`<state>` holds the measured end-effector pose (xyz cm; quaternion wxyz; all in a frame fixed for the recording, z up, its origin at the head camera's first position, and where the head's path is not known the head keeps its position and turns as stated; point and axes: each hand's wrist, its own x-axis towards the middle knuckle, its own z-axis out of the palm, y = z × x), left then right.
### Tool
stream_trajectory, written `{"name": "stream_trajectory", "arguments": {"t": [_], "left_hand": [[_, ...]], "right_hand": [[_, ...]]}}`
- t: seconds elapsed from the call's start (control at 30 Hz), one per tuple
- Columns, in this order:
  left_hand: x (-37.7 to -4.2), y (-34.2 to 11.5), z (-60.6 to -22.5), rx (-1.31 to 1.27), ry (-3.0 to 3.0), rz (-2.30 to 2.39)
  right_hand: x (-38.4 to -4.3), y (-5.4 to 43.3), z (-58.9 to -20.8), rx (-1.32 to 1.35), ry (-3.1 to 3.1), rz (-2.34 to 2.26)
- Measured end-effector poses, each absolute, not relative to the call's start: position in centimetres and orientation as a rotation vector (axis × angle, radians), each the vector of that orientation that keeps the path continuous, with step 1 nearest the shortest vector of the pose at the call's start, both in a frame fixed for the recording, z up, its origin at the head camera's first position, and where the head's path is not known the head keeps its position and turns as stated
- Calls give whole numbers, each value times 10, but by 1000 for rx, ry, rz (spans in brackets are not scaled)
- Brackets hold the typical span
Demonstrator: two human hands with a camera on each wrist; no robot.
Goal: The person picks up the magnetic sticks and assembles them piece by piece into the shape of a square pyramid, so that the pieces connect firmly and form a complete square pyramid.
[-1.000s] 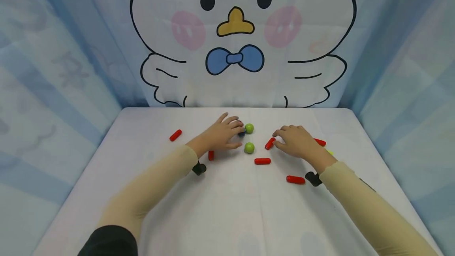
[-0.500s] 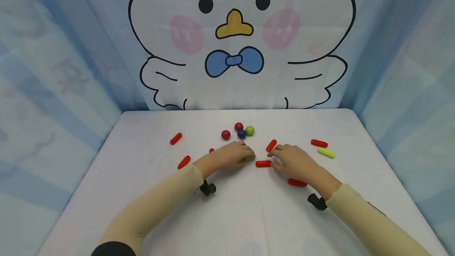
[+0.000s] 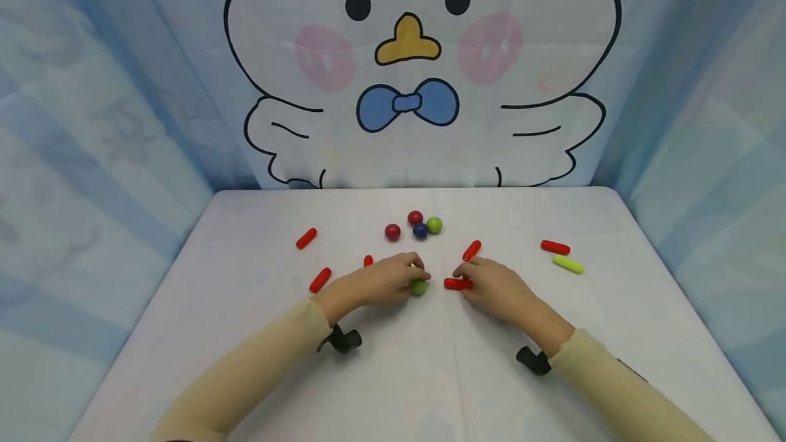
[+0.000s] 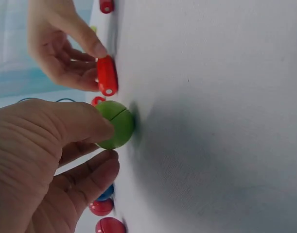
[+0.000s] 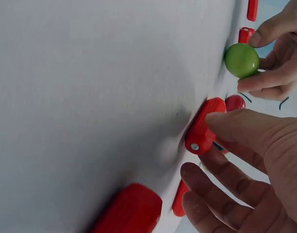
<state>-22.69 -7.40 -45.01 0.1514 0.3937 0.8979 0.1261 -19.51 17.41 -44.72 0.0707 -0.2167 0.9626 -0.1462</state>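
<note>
The left hand [image 3: 383, 280] pinches a green ball [image 4: 121, 120] between thumb and fingers, low over the middle of the worktop [image 3: 393, 380]; whether ball and cloth touch cannot be told. At the ball's 3 o'clock, near it, the right hand [image 3: 500, 292] holds a red stick [image 3: 453, 284] between thumb and fingers. The hands are apart from each other. A second red stick [image 3: 471, 250] lies at the held stick's 1 o'clock, just beside the right fingertips. At 12 o'clock from the held ball sit two red balls [image 3: 392, 232], a blue ball [image 3: 420, 231] and another green ball [image 3: 434, 225]. Farther out, toward 2 o'clock from the right hand, a third red stick [image 3: 555, 247] lies beside a yellow-green stick [image 3: 568, 264]. Two more red sticks [image 3: 320, 280] lie at the left hand's 9 and 10 o'clock.
</note>
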Motion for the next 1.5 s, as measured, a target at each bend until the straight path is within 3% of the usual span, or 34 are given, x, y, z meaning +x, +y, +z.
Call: {"name": "stream_trajectory", "arguments": {"t": [0.47, 1.5], "left_hand": [[-204, -86, -447, 1022, 2700, 314], [-201, -89, -452, 1089, 2740, 354]], "right_hand": [[-186, 162, -448, -576, 2765, -701], [-181, 144, -447, -673, 2768, -711]]}}
